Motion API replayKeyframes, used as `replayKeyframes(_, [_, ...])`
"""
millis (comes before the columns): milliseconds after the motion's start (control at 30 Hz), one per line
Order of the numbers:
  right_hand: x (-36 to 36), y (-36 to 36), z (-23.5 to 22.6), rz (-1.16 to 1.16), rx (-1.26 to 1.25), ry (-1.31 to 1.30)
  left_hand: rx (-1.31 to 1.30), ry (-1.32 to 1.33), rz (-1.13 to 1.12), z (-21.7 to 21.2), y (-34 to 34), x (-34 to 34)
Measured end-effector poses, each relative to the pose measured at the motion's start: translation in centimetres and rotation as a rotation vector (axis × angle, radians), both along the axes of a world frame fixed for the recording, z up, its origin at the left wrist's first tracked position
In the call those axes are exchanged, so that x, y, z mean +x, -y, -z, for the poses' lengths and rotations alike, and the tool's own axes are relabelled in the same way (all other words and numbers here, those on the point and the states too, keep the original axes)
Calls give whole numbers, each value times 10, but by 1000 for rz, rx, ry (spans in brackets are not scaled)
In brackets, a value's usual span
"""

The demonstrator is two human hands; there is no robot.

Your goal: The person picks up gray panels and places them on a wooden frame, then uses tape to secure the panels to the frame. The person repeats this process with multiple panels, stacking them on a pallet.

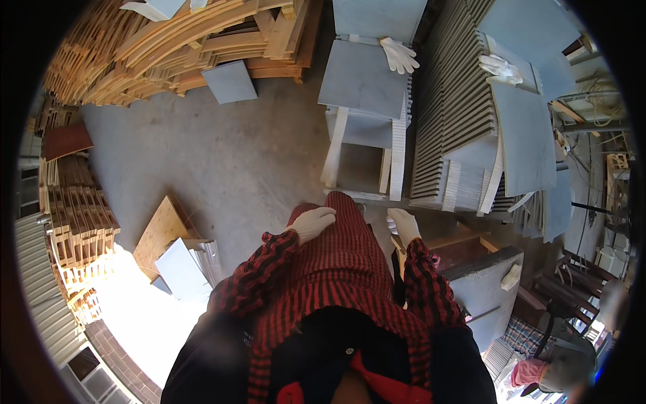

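My left hand, in a white work glove, lies over the red-and-black checked apron at my thigh. Its fingers are together and bent, and nothing shows in them. To the right of my legs, my right hand, also gloved, hangs beside a wooden frame. Its fingers are curled in; a small pale bit shows at their left side, too small to name. Ahead of me, grey slabs are set on white supports, with an empty white glove lying on top.
A long row of upright grey panels stands at the right, another glove on it. Stacked timber fills the far left; pallets line the left side. Leaning boards stand near left. A person is at lower right.
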State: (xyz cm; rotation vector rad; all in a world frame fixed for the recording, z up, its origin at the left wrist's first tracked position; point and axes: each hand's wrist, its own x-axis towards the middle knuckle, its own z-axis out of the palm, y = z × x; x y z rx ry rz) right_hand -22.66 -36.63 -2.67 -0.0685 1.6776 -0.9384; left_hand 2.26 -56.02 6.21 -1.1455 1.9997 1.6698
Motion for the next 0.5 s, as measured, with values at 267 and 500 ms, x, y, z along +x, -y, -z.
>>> replayKeyframes(267, [29, 85, 85, 107, 9, 19, 454, 22, -70, 138, 49, -107])
replayKeyframes(500, [-11, 159, 165, 201, 224, -318, 6, 164, -324, 283, 108, -159])
